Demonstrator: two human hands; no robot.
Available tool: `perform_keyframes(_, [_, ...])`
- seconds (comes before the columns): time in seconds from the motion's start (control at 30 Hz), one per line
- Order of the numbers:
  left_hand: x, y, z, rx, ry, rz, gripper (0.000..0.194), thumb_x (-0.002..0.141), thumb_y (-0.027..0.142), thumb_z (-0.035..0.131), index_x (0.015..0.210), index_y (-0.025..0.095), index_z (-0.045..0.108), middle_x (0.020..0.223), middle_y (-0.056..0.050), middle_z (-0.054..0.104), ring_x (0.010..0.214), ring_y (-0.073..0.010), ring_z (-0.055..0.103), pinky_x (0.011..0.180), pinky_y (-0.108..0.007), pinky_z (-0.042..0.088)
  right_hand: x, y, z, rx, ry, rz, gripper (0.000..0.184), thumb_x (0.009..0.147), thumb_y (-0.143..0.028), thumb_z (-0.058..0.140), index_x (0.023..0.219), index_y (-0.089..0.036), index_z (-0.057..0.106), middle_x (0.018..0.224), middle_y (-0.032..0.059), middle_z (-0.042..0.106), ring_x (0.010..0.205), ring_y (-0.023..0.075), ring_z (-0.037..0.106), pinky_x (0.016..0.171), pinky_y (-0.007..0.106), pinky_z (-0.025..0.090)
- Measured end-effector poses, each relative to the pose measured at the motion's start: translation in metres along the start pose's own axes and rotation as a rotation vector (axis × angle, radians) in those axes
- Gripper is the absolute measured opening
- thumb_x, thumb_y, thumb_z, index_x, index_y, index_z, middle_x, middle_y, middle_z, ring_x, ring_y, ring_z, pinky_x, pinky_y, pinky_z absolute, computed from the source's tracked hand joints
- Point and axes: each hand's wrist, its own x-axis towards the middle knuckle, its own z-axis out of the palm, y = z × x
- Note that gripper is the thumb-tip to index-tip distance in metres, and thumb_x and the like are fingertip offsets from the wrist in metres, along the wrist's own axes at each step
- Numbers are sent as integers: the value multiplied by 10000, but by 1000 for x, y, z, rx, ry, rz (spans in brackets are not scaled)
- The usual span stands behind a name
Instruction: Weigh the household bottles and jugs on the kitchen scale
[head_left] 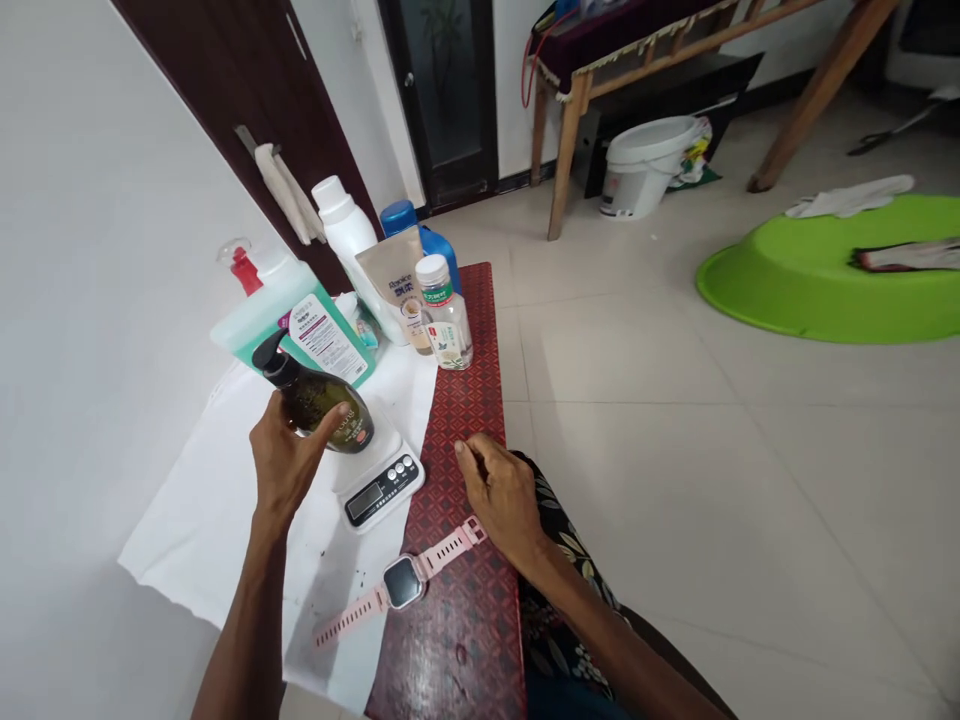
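The left hand [289, 450] is closed around the middle of a dark green, see-through plastic pump bottle [319, 402] – likely so it won't tip – at the plate of a flat white kitchen scale [384, 490]. I can't tell if they touch. The right hand [504, 495] is loosely curled shut near the edge, with nothing showing in it. The bottle is shiny and round-sided, with a black pump top.
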Motion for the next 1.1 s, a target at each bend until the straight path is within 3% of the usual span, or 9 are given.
perform_keyframes(0.13, [11, 19, 13, -104, 86, 74, 559, 675, 561, 919, 1035, 188, 709, 961, -52, 768, 816, -222, 681, 750, -339, 561, 0, 0, 0, 20, -4, 8, 379, 1113, -351, 443, 746, -260, 464, 678, -7, 612, 612, 163, 563, 658, 302, 375])
perform_keyframes(0.3, [42, 40, 55, -188, 53, 178, 530, 696, 566, 907, 1002, 184, 702, 958, -63, 765, 845, -235, 689, 793, -361, 571, 0, -1, -1, 2, -7, 14, 390, 1123, -344, 422, 746, -258, 476, 688, -2, 623, 617, 164, 566, 659, 304, 372])
perform_keyframes(0.5, [64, 26, 106, -3, 36, 135, 485, 675, 513, 922, 924, 217, 630, 950, -97, 744, 929, -315, 705, 881, -453, 572, 0, 1, 0, 0, 31, -9, 382, 1127, -326, 440, 754, -255, 474, 685, -11, 617, 613, 158, 563, 657, 298, 368])
perform_keyframes(0.7, [75, 12, 124, -31, 59, 90, 546, 662, 538, 940, 952, 219, 606, 959, -104, 724, 962, -330, 702, 923, -484, 563, -2, 1, -1, 31, 6, 25, 370, 1126, -330, 454, 765, -253, 477, 691, -20, 606, 614, 148, 561, 662, 292, 389])
perform_keyframes(0.83, [63, 19, 111, -128, 11, 69, 698, 648, 492, 975, 1164, 184, 619, 1186, -165, 726, 1103, -341, 711, 966, -481, 570, -2, 1, -2, 26, -18, 42, 383, 1126, -351, 442, 754, -258, 459, 682, -19, 595, 607, 151, 543, 662, 300, 392])
perform_keyframes(0.93, [30, 19, 78, -155, 59, 109, 729, 718, 535, 933, 1285, 202, 618, 1329, -167, 702, 1135, -317, 714, 943, -454, 587, -2, 1, -3, 24, -23, 36, 387, 1124, -366, 443, 752, -260, 454, 671, -24, 581, 597, 151, 532, 660, 302, 391])
perform_keyframes(1.0, [2, 7, 49, -155, 136, 120, 565, 824, 561, 846, 1234, 218, 665, 1249, -125, 739, 1072, -278, 732, 902, -422, 597, -2, 1, -3, 17, -22, 38, 393, 1122, -388, 449, 751, -259, 463, 654, -28, 567, 585, 152, 522, 652, 306, 383])
perform_keyframes(1.1, [-29, -29, 10, -125, 265, -11, 410, 891, 568, 769, 1087, 212, 721, 1057, -85, 765, 962, -243, 742, 829, -385, 605, -1, 1, -5, 17, -34, 46, 405, 1116, -421, 451, 746, -260, 475, 635, -29, 556, 567, 154, 505, 633, 311, 370])
